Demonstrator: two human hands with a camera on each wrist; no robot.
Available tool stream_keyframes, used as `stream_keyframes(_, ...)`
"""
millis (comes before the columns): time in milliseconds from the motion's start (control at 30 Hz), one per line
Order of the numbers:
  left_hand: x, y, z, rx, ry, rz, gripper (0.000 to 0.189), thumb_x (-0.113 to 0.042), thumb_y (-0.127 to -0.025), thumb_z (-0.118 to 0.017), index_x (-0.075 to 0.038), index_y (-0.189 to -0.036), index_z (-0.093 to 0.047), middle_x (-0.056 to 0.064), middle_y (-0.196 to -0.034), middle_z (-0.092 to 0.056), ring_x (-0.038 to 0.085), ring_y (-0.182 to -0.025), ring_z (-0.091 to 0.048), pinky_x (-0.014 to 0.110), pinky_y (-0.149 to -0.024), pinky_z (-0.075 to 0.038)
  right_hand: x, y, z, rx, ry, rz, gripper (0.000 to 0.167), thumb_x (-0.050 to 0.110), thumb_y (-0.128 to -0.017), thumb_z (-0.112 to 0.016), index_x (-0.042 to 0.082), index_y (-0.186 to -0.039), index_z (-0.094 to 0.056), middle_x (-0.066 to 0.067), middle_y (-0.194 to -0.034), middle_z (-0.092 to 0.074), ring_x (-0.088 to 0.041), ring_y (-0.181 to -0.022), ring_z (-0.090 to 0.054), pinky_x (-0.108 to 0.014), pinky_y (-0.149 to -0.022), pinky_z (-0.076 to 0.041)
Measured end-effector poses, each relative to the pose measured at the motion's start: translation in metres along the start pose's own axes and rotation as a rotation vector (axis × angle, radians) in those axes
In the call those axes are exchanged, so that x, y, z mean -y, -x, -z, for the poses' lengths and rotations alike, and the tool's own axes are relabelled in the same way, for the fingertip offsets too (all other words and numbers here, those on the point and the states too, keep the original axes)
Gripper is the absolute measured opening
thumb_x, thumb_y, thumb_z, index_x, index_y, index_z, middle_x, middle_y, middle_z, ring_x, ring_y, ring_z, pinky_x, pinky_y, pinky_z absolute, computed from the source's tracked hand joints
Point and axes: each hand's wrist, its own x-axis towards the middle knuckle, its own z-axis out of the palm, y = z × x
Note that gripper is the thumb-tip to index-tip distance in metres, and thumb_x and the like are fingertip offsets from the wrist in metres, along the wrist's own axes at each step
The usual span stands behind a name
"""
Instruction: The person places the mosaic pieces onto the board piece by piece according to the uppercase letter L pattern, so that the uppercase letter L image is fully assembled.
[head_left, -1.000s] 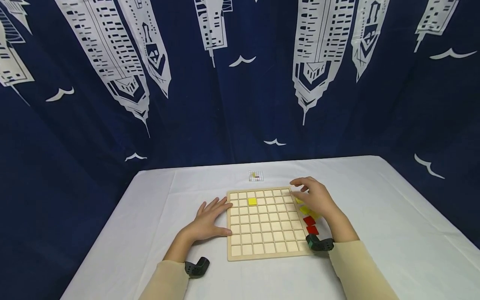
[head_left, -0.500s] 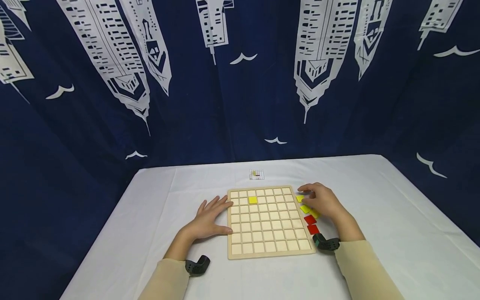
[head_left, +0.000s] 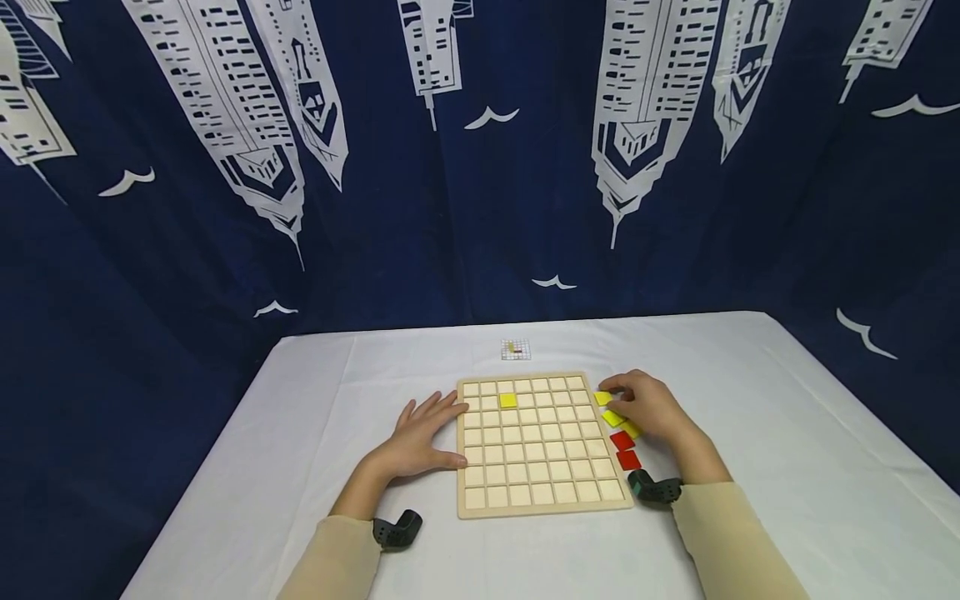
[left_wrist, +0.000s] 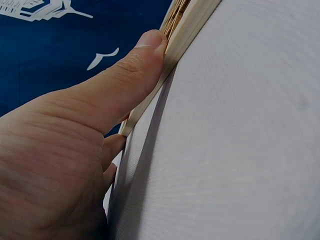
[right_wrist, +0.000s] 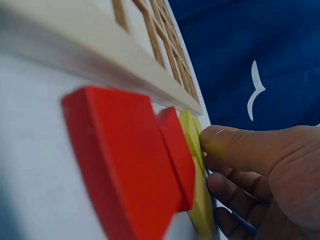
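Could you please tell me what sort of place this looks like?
Probably an indoor recording setup: a white-covered table, a printed blue curtain as backdrop, and black wrist cameras on the person.

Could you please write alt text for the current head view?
The left hand touches the left edge of a gridded board; the right hand is at loose yellow tiles beside its right edge. One yellow tile is on the board; two red tiles and a card lie on the white tablecloth.
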Motion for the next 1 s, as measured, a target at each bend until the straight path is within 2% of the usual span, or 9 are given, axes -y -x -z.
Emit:
stream_keyframes(300, -0.0004, -0.0009, -0.0022, 0.007, 0.005, 0.018, 0.090, -0.052, -0.075, -0.081, -0.026, -0.152, -0.042, 0.004, -0.167, -0.024, 0.031, -0.158, -0.010, 0.060, -0.125, 0.006, -0.0011, -0.0011, -0.0022, -0.022, 0.022, -0.005, 0.023, 0.010, -0.091, -0.069, 0.004, -0.113, -0.073, -0.017, -0.111, -0.067, -0.028, -0.095, -0.061, -0.046, -0.087, -0.055)
stream_keyframes(800, 0.0016, -0.0003, -0.0009, 0.004, 0.000, 0.004, 0.090, -0.051, -0.075, -0.081, -0.025, -0.152, -0.043, 0.005, -0.167, -0.024, 0.032, -0.157, -0.011, 0.061, -0.124, 0.005, 0.0036, -0.0024, -0.0044, -0.036, 0.094, 0.015, 0.018, 0.012, -0.091, -0.070, 0.004, -0.107, -0.074, -0.012, -0.098, -0.066, -0.022, -0.085, -0.058, -0.041, -0.081, -0.054)
stream_keyframes(1000, 0.0011, -0.0005, 0.0009, 0.001, -0.005, 0.003, 0.090, -0.051, -0.076, -0.081, -0.024, -0.152, -0.043, 0.006, -0.167, -0.024, 0.033, -0.157, -0.011, 0.061, -0.125, 0.005, 0.0059, -0.0026, -0.0043, -0.049, 0.104, 0.018, 0.018, 0.013, -0.092, -0.070, 0.004, -0.107, -0.074, -0.014, -0.101, -0.067, -0.024, -0.088, -0.060, -0.046, -0.084, -0.055)
